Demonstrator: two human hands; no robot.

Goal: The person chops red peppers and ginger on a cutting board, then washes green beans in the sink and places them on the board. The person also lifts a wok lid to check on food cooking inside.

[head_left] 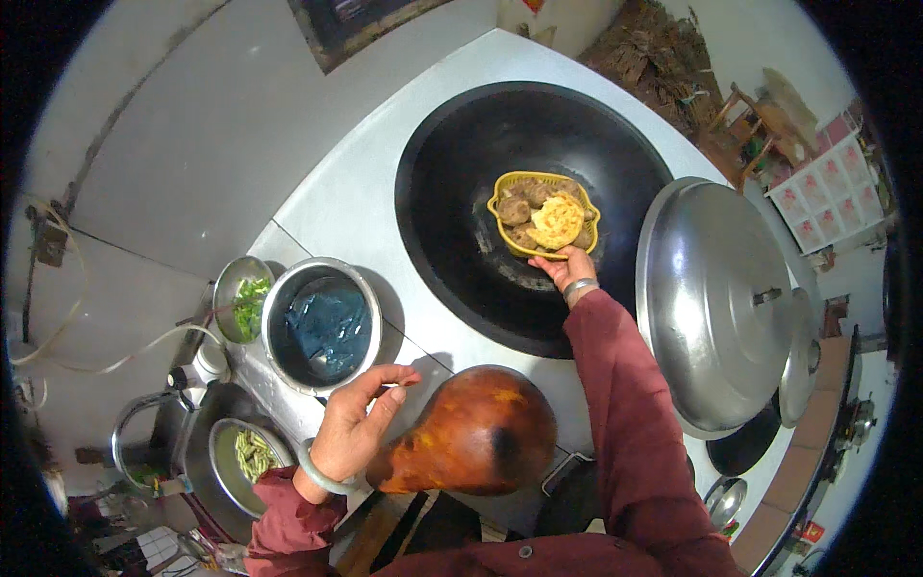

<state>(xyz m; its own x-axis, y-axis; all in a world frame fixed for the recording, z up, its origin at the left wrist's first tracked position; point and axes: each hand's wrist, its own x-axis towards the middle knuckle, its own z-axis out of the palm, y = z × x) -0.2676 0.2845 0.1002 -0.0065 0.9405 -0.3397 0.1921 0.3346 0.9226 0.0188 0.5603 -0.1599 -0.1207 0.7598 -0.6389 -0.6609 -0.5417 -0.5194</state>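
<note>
My right hand [566,267] grips the near rim of a yellow plastic basket [502,229], thumb and fingers at its edge. Brown, rough-skinned tubers [515,210] fill the basket, and a round yellow flatbread [559,221] with an uneven edge lies on top. Basket and hand are over the large black wok [461,137]; whether the basket touches its bottom I cannot tell. My left hand [368,415] is raised between a metal pot and a brown dried gourd [479,433]. Its thumb and fingers are apart, with nothing visible between them.
Left of the wok stand the metal pot [270,317] with blue plastic inside and a bowl of chopped greens [249,303]. A sink [198,433] holds a basin of green pods [254,456]. A large metal lid [714,310] leans at the wok's right.
</note>
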